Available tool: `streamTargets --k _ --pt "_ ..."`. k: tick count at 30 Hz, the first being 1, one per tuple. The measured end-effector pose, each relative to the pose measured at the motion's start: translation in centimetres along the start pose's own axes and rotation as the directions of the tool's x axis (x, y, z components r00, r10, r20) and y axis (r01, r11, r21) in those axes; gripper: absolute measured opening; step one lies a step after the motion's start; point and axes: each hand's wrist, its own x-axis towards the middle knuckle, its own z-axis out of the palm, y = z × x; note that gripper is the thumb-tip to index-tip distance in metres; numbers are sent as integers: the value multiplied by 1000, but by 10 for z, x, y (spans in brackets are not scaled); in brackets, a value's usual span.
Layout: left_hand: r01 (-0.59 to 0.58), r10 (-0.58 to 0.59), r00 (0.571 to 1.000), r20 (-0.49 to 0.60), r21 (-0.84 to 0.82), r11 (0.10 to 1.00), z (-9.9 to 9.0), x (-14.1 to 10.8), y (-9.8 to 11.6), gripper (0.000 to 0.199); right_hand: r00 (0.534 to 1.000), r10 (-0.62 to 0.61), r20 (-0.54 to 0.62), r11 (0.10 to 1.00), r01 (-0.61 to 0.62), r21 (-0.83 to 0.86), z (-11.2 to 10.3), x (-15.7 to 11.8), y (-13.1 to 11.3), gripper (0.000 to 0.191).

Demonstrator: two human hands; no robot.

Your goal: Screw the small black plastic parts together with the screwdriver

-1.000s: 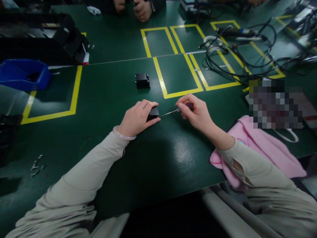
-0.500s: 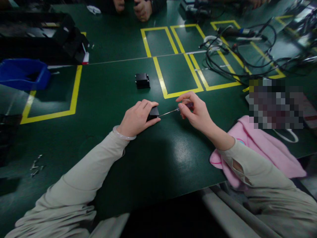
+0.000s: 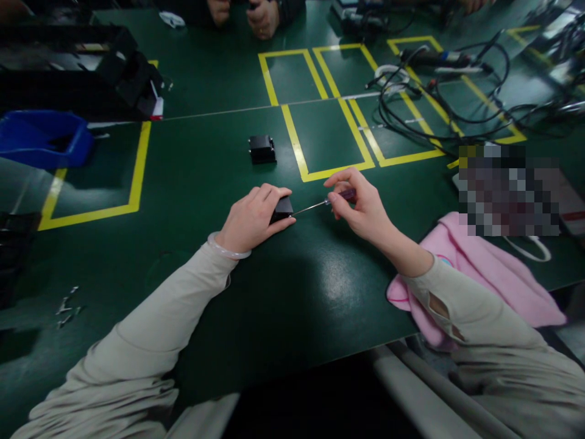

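My left hand [image 3: 256, 217] is closed around a small black block [image 3: 283, 209] on the green table, hiding much of it. With thumb and fingers, my right hand [image 3: 356, 204] grips a screwdriver [image 3: 347, 194] by its dark handle. The thin metal shaft slants down to the left, its tip at the block's right end; whether it sits in a screw is too small to make out. Farther back stands a second black block [image 3: 262, 149] with small shiny ends at its sides, apart from both hands.
Several small metal parts [image 3: 68, 308] lie at the left. A blue bin [image 3: 43, 139] and black racks [image 3: 68, 73] stand behind them. Coiled black cables [image 3: 439, 91] cover the back right, with a pink cloth [image 3: 493, 274] by my right arm. Another person's hands [image 3: 262, 18] rest across the table.
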Motion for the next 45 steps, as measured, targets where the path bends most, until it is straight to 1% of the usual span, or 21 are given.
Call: streamTargets --k 3,8,12,16,22,25,28,34,41,45 --pt "1 -1 1000 0 -1 1000 0 0 0 53 1000 -1 -11 1000 1 -1 0 0 -1 18" --pt "-2 2 1000 -7 -1 1000 1 0 0 53 999 47 -1 998 -47 30 1 1 -1 19" --pt "-2 2 1000 -9 3 1000 1 0 0 53 1000 24 -8 1000 -24 15 1 0 0 10" --pt "-4 4 1000 -12 2 1000 2 0 -1 54 1000 8 -21 1000 -8 -3 1 0 0 15" --pt "5 -5 1000 -8 -11 1000 1 0 -1 54 999 45 11 999 -45 14 1 -1 1 18" --pt "2 -2 1000 -5 -6 1000 1 0 0 54 1000 22 4 1000 -22 -10 1 -1 1 16" --pt "1 -1 1000 -4 2 1000 1 0 0 54 1000 9 -8 999 -9 -31 0 -1 0 21" --pt "-5 5 1000 -10 -1 1000 1 -1 0 54 998 61 17 997 -62 37 1 -1 2 20" --pt "4 -4 1000 0 -5 1000 0 0 1 53 999 38 -18 999 -38 5 1 -1 -1 26" --pt "8 -8 1000 0 -11 1000 -1 0 1 53 998 61 -1 998 -61 23 1 -1 0 24"
